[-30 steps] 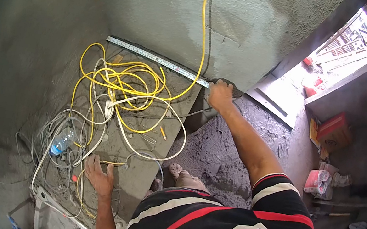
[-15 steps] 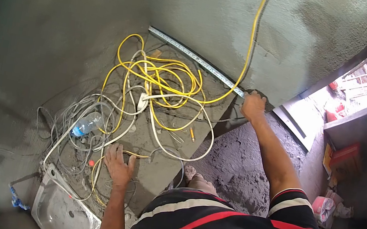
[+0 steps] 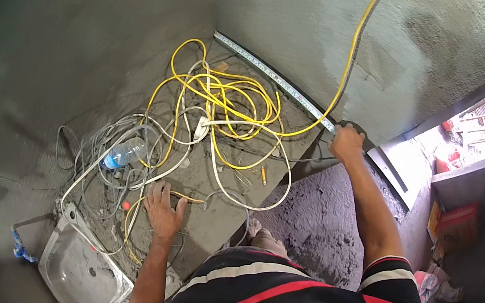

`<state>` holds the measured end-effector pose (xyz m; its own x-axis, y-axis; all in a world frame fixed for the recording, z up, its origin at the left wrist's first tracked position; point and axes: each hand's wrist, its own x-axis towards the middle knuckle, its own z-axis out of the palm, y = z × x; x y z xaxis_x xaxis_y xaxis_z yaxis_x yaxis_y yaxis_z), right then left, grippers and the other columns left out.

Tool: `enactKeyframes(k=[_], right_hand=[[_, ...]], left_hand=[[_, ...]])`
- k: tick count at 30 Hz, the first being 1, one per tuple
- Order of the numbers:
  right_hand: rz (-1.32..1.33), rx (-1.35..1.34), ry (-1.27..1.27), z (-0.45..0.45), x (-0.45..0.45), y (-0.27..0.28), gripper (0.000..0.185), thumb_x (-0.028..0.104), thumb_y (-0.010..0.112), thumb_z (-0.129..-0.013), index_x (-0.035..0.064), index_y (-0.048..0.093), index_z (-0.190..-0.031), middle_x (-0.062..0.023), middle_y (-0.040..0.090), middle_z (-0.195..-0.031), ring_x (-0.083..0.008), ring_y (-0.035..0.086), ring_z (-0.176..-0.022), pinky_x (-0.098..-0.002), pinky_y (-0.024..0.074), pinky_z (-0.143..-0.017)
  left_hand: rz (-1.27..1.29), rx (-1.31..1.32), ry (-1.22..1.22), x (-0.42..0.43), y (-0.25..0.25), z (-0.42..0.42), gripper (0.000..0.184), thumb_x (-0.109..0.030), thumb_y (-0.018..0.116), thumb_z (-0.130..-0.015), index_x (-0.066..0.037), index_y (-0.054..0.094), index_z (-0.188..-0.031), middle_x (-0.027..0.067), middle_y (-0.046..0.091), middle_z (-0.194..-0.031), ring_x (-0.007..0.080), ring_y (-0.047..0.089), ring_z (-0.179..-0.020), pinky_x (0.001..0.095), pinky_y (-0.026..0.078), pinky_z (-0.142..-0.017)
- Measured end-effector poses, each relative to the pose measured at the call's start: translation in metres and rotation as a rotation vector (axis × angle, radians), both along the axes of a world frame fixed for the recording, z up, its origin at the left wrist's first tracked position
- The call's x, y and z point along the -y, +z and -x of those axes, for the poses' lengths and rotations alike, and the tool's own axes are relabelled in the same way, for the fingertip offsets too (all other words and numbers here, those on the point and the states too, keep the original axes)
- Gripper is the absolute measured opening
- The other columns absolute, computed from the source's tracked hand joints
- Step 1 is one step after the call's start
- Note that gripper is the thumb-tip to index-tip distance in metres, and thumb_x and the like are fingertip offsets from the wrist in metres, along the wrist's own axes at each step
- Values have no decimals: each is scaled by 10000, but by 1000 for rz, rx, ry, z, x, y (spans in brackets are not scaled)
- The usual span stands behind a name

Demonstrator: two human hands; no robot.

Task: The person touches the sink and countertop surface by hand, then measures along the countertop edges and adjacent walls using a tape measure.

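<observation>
A white tape measure (image 3: 275, 79) lies stretched along the foot of the back wall, from the far corner to the slab's right edge. At that right end my right hand (image 3: 347, 142) is closed around the tape; its case is mostly hidden by the fingers. My left hand (image 3: 164, 212) leans on the cement-covered slab (image 3: 217, 227) with its fingers spread, holding nothing. Just beyond its fingertips runs a short yellow cord (image 3: 186, 198). Between the two hands lies a tangle of yellow cable (image 3: 241, 119) and white cable (image 3: 219, 167).
A clear plastic bottle (image 3: 126, 153) lies among grey wires at left. An orange pencil-like stub (image 3: 263, 175) rests on the slab. Nearest me at left is a metal sink (image 3: 55, 255). Wet mortar (image 3: 322, 210) covers the lower floor; a doorway (image 3: 484, 128) opens at right.
The whole view has shifted slightly, so the scene sits a little further right. Both hands keep their places on the tape and slab.
</observation>
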<state>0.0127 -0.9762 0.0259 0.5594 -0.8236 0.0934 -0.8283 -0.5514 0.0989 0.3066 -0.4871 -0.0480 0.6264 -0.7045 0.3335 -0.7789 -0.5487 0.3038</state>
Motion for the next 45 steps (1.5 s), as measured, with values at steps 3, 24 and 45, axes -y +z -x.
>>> enactKeyframes(k=[3,24,45], right_hand=[[-103,-47,-34,9,-4,15,381,266,765,-803,75,758,-1132,-209,724,-1101,-411,722,-1085,-625,536,-951],[-554,309,41,168,-90,-15,214,126,609,-855,0,672,-1016,-208,678,-859,-371,681,-810,-474,540,-762],[-860,731,-66,267,-187,-229,462,245,641,-880,-23,666,-1255,-103,645,-1103,-247,612,-1008,-396,512,-946]], left_hand=[[-23,5,15,1,0,2,652,-369,792,-887,23,635,-1383,183,567,-1473,431,467,-1428,598,340,-1195],[-17,-15,27,-3,-1,2,666,-460,777,-887,-64,648,-1408,173,582,-1480,391,495,-1431,589,365,-1181],[400,-56,233,-125,96,78,670,-414,795,-931,0,614,-1426,224,540,-1511,445,421,-1503,563,350,-1248]])
